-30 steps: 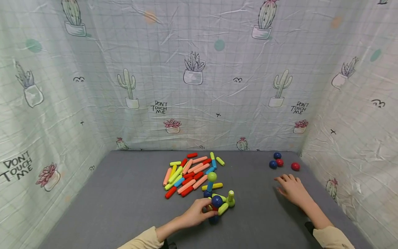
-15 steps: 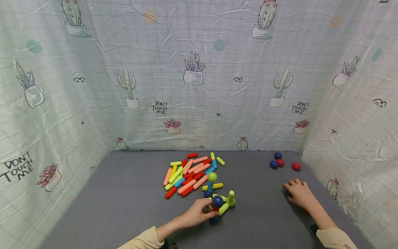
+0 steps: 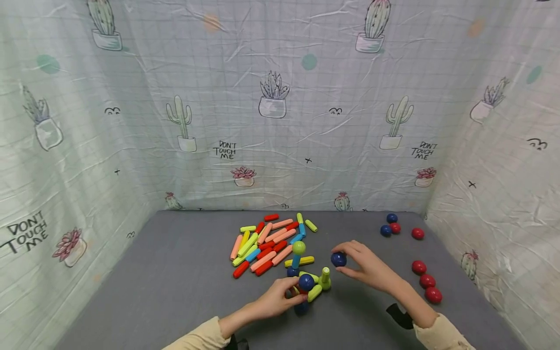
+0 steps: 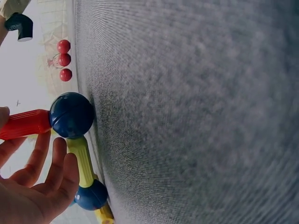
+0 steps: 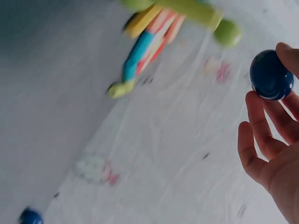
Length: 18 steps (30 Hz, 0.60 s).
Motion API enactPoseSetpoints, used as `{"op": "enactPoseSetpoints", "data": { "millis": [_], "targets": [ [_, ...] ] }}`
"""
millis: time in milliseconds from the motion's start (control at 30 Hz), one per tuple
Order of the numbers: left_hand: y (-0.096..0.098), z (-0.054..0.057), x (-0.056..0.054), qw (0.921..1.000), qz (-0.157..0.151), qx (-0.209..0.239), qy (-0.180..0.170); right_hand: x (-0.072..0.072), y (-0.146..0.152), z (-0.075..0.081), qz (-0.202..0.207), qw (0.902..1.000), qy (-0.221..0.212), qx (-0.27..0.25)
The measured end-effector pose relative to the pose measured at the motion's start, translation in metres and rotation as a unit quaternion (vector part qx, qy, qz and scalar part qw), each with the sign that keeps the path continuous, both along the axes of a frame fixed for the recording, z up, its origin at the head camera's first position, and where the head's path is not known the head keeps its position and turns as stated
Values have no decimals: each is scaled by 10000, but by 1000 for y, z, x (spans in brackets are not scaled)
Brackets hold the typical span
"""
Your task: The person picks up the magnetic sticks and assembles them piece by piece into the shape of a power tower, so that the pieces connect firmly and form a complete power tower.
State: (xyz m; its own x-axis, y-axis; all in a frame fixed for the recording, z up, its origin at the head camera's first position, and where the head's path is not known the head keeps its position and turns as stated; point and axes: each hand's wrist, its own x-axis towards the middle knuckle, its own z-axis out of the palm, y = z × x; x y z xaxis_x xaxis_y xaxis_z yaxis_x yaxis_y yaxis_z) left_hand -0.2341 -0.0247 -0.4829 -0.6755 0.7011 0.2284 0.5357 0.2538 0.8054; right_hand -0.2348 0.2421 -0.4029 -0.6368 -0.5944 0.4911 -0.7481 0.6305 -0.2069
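Note:
My left hand (image 3: 275,297) grips an upright red rod (image 4: 28,123) of a ball-and-rod construction. A dark blue ball (image 3: 306,282) caps this rod, and another blue ball (image 4: 72,115) sits at its foot. Yellow-green rods (image 3: 314,293) join the base to a green ball (image 3: 324,283) bearing an upright green rod (image 3: 325,272), and to a further blue ball (image 3: 292,272). From the latter rises a blue rod (image 3: 295,261) topped by a green ball (image 3: 299,248). Right of the construction, my right hand (image 3: 367,267) pinches a loose blue ball (image 5: 272,74) between thumb and fingers, raised off the table.
Behind the construction lies a pile of red, pink, yellow, green and blue rods (image 3: 264,245). Three red balls (image 3: 427,281) line up at the right; more red and blue balls (image 3: 395,228) lie farther back. A patterned curtain (image 3: 280,146) encloses the grey table (image 3: 183,291).
My right hand reached down at the right, took hold of a blue ball and carried it left toward the construction. Three red balls are now uncovered. The left hand stays put.

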Motion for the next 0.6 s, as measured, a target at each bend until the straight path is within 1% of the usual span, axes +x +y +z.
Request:
{"op": "enactPoseSetpoints", "data": {
  "millis": [100,200,267,333,433,533,600],
  "targets": [
    [-1,0,0,10000,14,-17,20,0,-16,-4,29,9997,-48,245],
    [-1,1,0,10000,-8,-21,13,-1,-23,-12,-190,9978,-244,584],
    [-1,1,-1,10000,-23,-27,11,-2,-25,-16,-332,9963,-366,696],
    [-2,1,-1,10000,-50,-59,13,-3,-25,-19,-396,9961,-484,622],
    [-5,3,-5,9998,-117,-171,82,-3,-25,-21,-386,9964,-615,448],
    [-13,6,-13,9989,-183,-365,225,-2,-24,-23,-353,9956,-815,304],
    [-20,10,-20,9980,-142,-521,340,-2,-24,-24,-342,9950,-911,229]
  ]
}}
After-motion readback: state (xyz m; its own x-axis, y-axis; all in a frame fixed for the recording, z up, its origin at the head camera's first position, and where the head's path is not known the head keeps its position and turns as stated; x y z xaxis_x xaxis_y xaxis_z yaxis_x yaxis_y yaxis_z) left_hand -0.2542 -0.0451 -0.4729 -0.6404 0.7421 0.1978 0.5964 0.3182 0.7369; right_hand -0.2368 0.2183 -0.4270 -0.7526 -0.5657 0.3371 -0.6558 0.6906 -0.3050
